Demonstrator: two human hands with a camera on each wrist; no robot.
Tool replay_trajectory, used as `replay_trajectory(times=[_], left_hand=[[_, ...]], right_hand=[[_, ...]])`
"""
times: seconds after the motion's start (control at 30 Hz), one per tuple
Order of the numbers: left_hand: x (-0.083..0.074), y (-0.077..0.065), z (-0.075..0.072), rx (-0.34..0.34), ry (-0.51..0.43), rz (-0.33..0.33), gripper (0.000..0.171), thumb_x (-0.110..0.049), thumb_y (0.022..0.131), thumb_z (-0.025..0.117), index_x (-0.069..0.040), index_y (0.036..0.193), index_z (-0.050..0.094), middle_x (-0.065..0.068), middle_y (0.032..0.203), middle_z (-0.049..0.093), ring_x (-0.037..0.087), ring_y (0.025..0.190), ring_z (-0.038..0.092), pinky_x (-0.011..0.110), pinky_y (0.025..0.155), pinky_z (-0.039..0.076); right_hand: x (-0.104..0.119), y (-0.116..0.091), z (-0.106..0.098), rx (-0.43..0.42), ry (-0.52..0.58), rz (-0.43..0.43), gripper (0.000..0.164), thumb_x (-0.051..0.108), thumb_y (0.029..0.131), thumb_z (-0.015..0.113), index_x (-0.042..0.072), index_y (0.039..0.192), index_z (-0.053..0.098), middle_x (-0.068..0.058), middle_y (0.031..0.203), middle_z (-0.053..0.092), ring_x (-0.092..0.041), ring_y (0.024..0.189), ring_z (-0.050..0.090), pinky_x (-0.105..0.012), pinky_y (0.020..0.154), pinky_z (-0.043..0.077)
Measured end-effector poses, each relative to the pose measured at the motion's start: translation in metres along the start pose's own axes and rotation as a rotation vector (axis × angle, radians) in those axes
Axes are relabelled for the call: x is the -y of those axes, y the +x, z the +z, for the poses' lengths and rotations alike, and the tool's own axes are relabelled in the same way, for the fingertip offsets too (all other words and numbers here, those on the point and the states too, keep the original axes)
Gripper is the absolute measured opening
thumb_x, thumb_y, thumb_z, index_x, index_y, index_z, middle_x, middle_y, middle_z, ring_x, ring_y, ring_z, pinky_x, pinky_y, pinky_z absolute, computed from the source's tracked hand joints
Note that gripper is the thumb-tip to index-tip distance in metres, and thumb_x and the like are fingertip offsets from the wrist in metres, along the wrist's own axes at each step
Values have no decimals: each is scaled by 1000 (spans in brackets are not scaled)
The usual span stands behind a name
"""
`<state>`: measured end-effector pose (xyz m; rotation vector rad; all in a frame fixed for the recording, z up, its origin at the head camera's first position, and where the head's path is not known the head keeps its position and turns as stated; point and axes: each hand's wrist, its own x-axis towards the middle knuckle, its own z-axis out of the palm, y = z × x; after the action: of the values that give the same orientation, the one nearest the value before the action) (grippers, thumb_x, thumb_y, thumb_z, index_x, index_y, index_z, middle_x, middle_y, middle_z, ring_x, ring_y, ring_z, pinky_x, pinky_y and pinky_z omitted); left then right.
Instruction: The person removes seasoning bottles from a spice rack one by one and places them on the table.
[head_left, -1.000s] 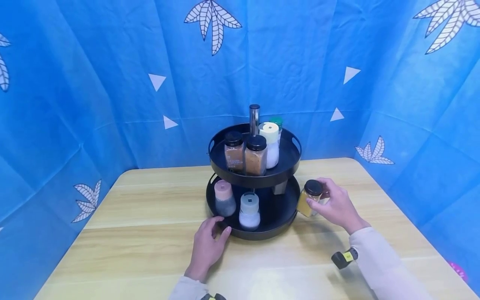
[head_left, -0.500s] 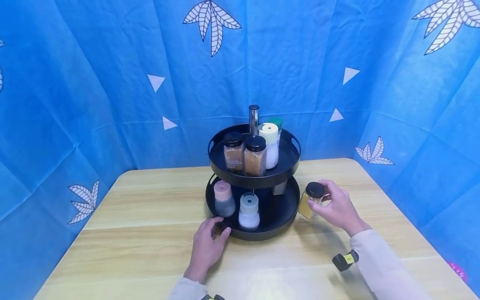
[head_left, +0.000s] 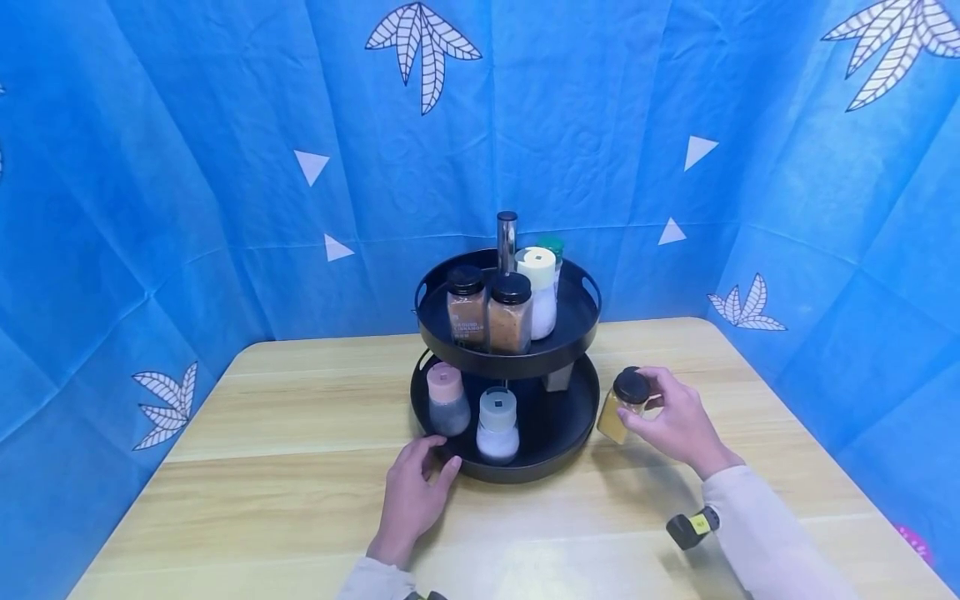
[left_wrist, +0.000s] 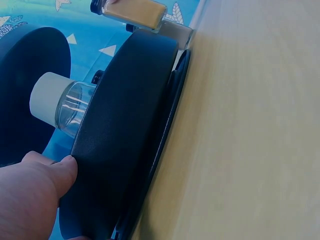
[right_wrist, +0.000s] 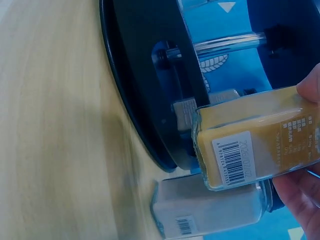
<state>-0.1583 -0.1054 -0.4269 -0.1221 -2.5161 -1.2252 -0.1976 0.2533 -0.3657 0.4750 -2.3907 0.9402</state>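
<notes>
My right hand grips a square glass spice jar with a black lid and yellow contents, tilted beside a black two-tier turntable rack. In the right wrist view the jar shows its barcode label. My left hand rests its thumb and fingertips on the rim of the lower tray, at the front left. On that tray stand a pink-capped shaker and a pale green-capped shaker. Behind the held jar, a second jar with pale contents stands on the table close to the tray.
The upper tray bears two black-lidded spice jars, a white-capped shaker and a green-lidded container. A chrome post rises through the rack. The wooden table backs onto a blue curtain.
My right hand has drawn the yellow spice jar slightly to the right and nearer, away from the lower tray. The left hand has stayed at the rim.
</notes>
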Motion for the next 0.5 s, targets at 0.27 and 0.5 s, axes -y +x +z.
replay_trajectory(times=[0.27, 0.5], left_hand=[[-1, 0, -1, 1, -5, -2, 33, -21, 83, 73, -10, 112, 63, 15, 119, 60, 27, 98, 61, 38, 79, 58], [1, 0, 0, 7, -3, -4, 33, -22, 84, 73, -11, 113, 63, 16, 120, 60, 28, 100, 61, 39, 80, 58]], right_hand=[[-3, -4, 3, 34, 6, 48, 48, 7, 66, 81, 1, 107, 56, -12, 86, 69, -22, 74, 63, -46, 63, 59], [-5, -7, 5, 55, 14, 79, 47, 8, 67, 81, 2, 106, 56, -14, 87, 69, -23, 76, 63, -45, 64, 59]])
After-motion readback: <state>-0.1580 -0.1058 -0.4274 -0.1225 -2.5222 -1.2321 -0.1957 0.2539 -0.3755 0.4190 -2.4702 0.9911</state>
